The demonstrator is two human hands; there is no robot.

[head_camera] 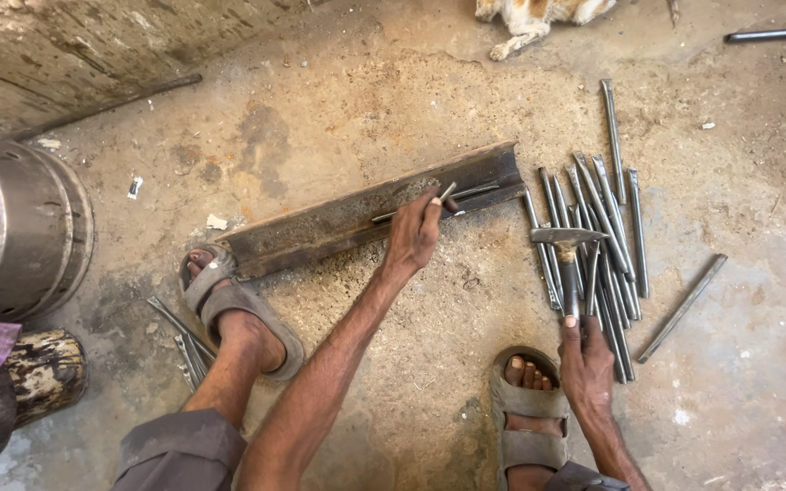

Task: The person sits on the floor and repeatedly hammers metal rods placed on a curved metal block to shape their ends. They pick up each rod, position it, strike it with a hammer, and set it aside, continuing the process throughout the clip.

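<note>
Pinching a thin metal rod between closed fingers, the left hand steadies it on the angle iron beneath; the right hand fist-grips a hammer extending beyond its knuckles.

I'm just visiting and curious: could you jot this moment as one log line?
left hand: holds thin rod on angle iron | right hand: grips hammer above rod pile | left foot: on iron's end

The left hand covers the near end of the thin rod it pinches, and the right hand swallows the hammer handle's butt. Above both grips, an animal is cut off by the top edge, paws only.
</note>
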